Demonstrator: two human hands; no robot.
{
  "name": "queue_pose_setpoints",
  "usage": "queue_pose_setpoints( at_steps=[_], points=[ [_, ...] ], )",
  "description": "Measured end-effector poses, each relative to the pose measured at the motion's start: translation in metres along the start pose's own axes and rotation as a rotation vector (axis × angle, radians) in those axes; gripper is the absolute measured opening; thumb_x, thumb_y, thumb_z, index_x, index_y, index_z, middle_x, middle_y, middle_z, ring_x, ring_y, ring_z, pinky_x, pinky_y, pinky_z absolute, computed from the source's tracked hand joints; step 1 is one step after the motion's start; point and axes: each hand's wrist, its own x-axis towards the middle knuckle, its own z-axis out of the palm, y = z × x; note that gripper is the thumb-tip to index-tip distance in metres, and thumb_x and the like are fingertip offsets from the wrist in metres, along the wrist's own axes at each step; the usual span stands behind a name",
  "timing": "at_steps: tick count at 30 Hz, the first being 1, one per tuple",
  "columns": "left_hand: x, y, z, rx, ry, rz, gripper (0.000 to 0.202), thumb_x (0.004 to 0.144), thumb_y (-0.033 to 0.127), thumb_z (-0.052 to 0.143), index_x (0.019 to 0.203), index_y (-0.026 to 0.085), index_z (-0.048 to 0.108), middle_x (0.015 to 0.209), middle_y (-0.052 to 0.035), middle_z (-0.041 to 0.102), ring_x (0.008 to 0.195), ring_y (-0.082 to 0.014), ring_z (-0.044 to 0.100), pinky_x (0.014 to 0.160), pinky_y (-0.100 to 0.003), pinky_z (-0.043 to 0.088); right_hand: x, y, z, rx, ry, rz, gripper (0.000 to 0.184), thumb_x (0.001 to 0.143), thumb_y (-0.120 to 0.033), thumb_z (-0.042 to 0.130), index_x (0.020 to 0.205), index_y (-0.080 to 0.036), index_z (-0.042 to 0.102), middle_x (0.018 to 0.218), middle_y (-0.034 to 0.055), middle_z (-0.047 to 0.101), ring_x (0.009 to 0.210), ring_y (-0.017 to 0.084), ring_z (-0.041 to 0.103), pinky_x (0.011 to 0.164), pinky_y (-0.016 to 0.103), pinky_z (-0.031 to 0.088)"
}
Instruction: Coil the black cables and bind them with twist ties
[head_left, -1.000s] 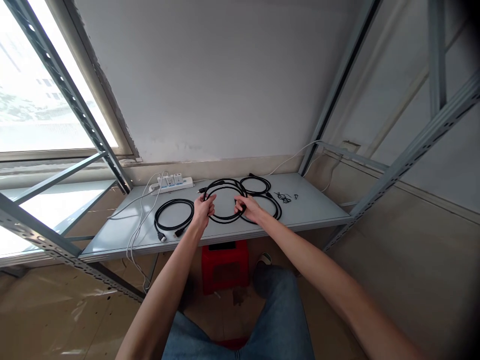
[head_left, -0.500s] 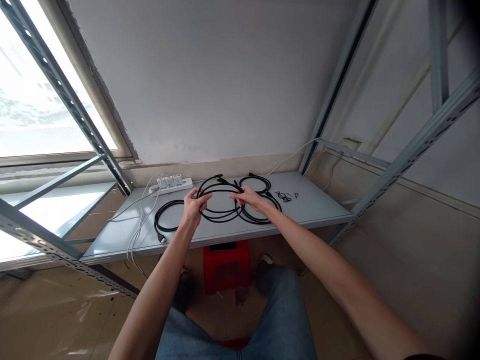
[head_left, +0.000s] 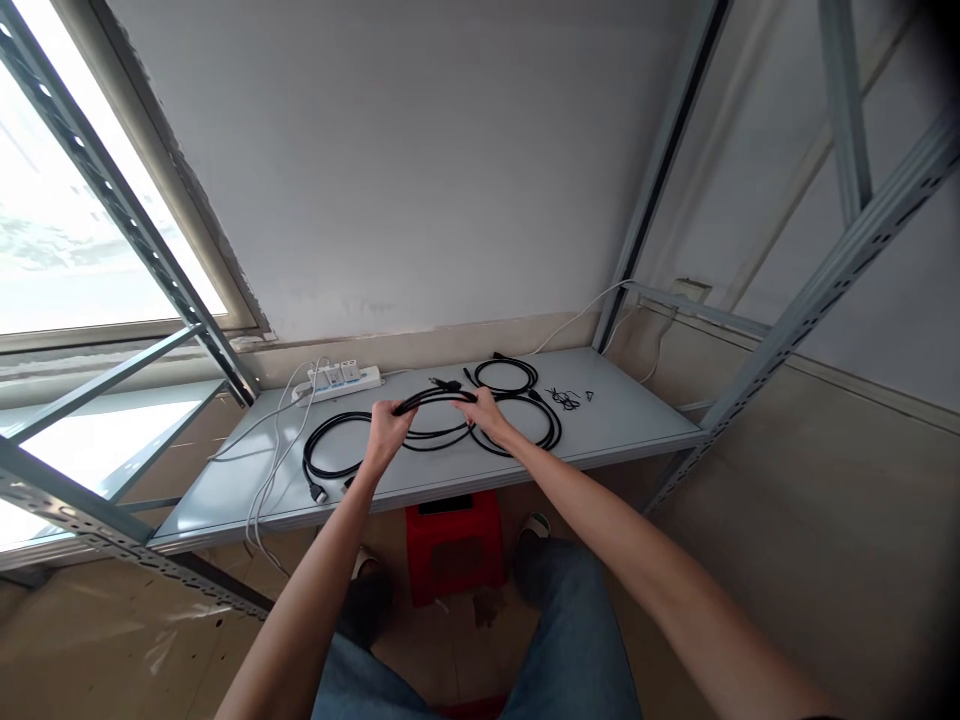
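Note:
My left hand and my right hand both grip a coiled black cable, held just above the grey metal shelf. The coil is squeezed into a flat, narrow loop between the two hands. A second black cable coil lies on the shelf left of my left hand. To the right of my right hand lies another coil, and a smaller one sits behind it.
A white power strip with white cords sits at the back left of the shelf. Small black ties lie at the right. Slotted metal uprights frame the shelf. A red stool stands under it, by my knees.
The cable coil went from a round loop lying on the shelf to a flattened loop lifted slightly. Both hands drew closer together and the view shifted a little.

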Motion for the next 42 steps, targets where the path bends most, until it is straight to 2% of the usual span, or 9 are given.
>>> queue_pose_setpoints(
  at_steps=[6,12,17,20,23,29,34,39,42],
  points=[
    [-0.02,-0.035,0.012,-0.148,0.15,-0.218,0.048,0.08,0.043,0.067,0.052,0.024,0.032,0.046,0.0057,0.028,0.045,-0.0076,0.029,0.045,-0.024,0.025,0.0,0.021,0.009,0.017,-0.038,0.081,0.056,0.078,-0.04,0.076,0.052,-0.026,0.029,0.045,-0.0085,0.028,0.047,0.008,0.029,0.05,0.024,0.04],
    [0.011,-0.025,0.011,-0.446,-0.118,-0.503,0.063,0.079,0.05,0.077,0.059,0.026,0.022,0.047,0.0107,0.02,0.041,-0.0035,0.017,0.039,-0.021,0.018,0.017,0.014,0.0,0.219,-0.052,0.167,0.06,0.074,-0.04,0.082,0.062,-0.027,0.025,0.048,-0.0106,0.024,0.045,0.006,0.02,0.039,0.022,0.026],
    [0.031,-0.03,0.014,-0.341,-0.14,-0.717,0.043,0.082,0.042,0.074,0.058,0.023,0.044,0.051,-0.004,0.056,0.04,-0.0111,0.046,0.043,-0.026,0.04,0.035,0.008,0.002,0.221,0.085,0.443,0.054,0.07,-0.032,0.088,0.072,-0.027,0.035,0.05,-0.0136,0.027,0.043,0.005,0.018,0.036,0.02,0.016],
    [0.033,-0.043,0.02,-0.146,0.044,-0.594,0.034,0.084,0.04,0.068,0.06,0.019,0.058,0.058,-0.0096,0.066,0.039,-0.0125,0.046,0.046,-0.029,0.042,0.042,0.011,0.007,0.076,0.084,0.369,0.036,0.083,-0.034,0.08,0.084,-0.024,0.045,0.057,-0.0091,0.041,0.043,0.008,0.034,0.041,0.022,0.03],
    [0.031,-0.055,0.025,0.043,0.166,-0.455,0.03,0.085,0.038,0.064,0.062,0.019,0.064,0.056,-0.0074,0.063,0.042,-0.0169,0.051,0.053,-0.032,0.046,0.048,0.018,0.015,-0.41,0.049,0.242,0.013,0.098,-0.031,0.062,0.099,-0.019,0.058,0.08,0.006,0.064,0.059,0.017,0.059,0.055,0.027,0.044],
    [0.027,-0.07,0.029,0.152,0.232,-0.319,0.015,0.078,0.024,0.067,0.064,0.023,0.061,0.082,-0.0157,0.07,0.103,-0.0366,0.07,0.089,-0.039,0.052,0.057,0.03,0.025,-1.298,-0.02,-0.026,0.031,0.095,-0.008,0.051,0.122,-0.004,0.065,0.112,0.0249,0.071,0.117,0.033,0.06,0.093,0.036,0.044],
    [0.023,-0.082,0.032,0.418,0.14,-0.208,0.017,0.076,0.013,0.061,0.089,0.016,0.071,0.135,-0.0233,0.063,0.136,-0.0404,0.052,0.114,-0.048,0.041,0.066,0.035,0.026,-1.46,-0.19,0.008,0.034,0.082,-0.007,0.065,0.115,-0.004,0.072,0.116,0.0285,0.071,0.118,0.037,0.06,0.094,0.042,0.044],
    [0.019,-0.08,0.044,0.64,0.059,-0.093,0.061,0.082,0.006,0.05,0.142,0.012,0.057,0.145,-0.0235,0.055,0.138,-0.039,0.048,0.115,-0.052,0.038,0.084,0.045,0.035,-1.427,-0.362,0.17,0.028,0.078,-0.004,0.065,0.101,-0.012,0.077,0.1,0.0175,0.077,0.09,0.029,0.072,0.078,0.041,0.053],
    [0.011,-0.07,0.047,0.608,-0.094,0.146,0.048,0.09,0.012,0.046,0.134,0.022,0.064,0.147,-0.0156,0.055,0.138,-0.0334,0.049,0.116,-0.046,0.037,0.095,0.05,0.038,-1.42,-0.38,0.219,0.026,0.081,-0.004,0.061,0.1,-0.012,0.078,0.095,0.0164,0.078,0.086,0.027,0.073,0.075,0.039,0.055]
  ],
)
